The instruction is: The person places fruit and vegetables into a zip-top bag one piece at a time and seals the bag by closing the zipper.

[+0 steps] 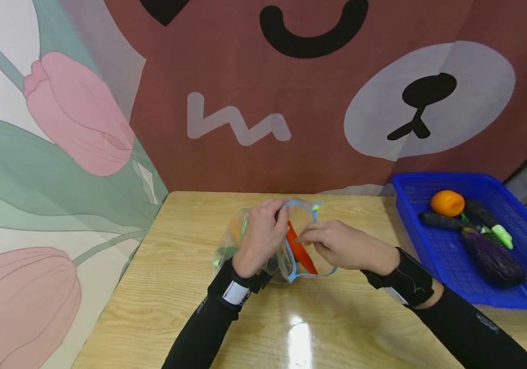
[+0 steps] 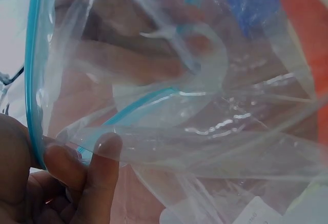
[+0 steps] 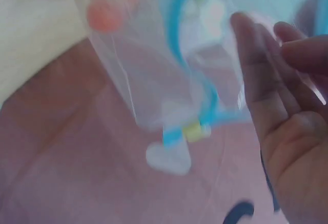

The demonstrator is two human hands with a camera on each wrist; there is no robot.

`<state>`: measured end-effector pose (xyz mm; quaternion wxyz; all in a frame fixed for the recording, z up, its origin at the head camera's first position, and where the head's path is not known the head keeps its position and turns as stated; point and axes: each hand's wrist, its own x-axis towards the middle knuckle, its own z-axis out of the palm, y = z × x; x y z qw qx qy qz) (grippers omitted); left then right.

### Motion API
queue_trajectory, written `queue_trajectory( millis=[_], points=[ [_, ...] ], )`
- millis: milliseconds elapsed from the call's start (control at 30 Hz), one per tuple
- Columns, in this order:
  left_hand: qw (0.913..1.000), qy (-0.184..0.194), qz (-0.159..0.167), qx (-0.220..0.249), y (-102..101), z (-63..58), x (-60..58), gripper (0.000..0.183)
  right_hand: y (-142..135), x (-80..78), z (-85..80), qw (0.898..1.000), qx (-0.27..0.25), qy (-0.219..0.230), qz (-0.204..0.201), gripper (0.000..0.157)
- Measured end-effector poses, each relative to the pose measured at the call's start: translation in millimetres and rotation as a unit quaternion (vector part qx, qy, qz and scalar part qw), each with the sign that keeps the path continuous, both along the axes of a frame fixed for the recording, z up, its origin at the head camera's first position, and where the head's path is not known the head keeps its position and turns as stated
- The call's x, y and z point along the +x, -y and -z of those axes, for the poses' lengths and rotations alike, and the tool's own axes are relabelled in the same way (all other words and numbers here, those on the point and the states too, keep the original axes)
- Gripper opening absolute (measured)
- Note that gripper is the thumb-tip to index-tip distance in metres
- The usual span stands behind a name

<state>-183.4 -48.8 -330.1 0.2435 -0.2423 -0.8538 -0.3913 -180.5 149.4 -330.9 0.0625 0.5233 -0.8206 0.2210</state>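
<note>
Right hand [image 1: 344, 245] across open bag mouth [image 1: 293, 273]

Head cam: looks forward and down from above, widest and farthest. Covers table [image 1: 166, 266], left hand [image 1: 263, 233], right hand [image 1: 342, 243], printed backdrop [image 1: 245, 169]. Left wrist cam: very close, left hand at lower left, looks through the clear bag [image 2: 230, 147]. Right wrist cam: close too, right hand along right edge, bag ahead, backdrop behind. All three share the bag's blue edge [image 3: 177, 34]; head and right wrist share its yellow slider [image 3: 192, 131].
</note>
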Motion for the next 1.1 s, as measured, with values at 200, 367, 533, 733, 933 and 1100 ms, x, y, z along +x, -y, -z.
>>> queue_trajectory(
  millis=[200, 367, 533, 733, 933, 1100],
  points=[
    [0.9999, 0.007, -0.008, 0.004, 3.0, -2.3, -0.1, 0.020, -44.2, -5.3, -22.4, 0.991, -0.059, 0.047, 0.110, 0.031],
    [0.9999, 0.008, -0.009, 0.000, 4.1, -3.1, -0.5, 0.021, -87.8, -20.3, -28.8, 0.970, -0.067, 0.023, 0.232, 0.026],
    [0.9999, 0.008, -0.007, 0.000, 3.5, -0.8, -0.3, 0.019, -130.7, -33.8, -27.2, 0.940, -0.035, 0.033, 0.336, 0.023],
    [0.9999, 0.008, -0.007, 0.001, 2.3, 0.8, 0.3, 0.019, -177.7, -58.8, -13.6, 0.925, 0.026, 0.061, 0.374, 0.026],
    [0.9999, 0.010, -0.008, 0.000, 2.1, 1.2, 0.0, 0.019, -217.0, -84.2, 21.7, 0.910, 0.129, 0.092, 0.384, 0.045],
    [0.9999, 0.009, -0.007, 0.000, 1.2, 1.7, 0.6, 0.019, -242.5, -96.8, 52.2, 0.891, 0.198, 0.099, 0.396, 0.059]
  ],
)
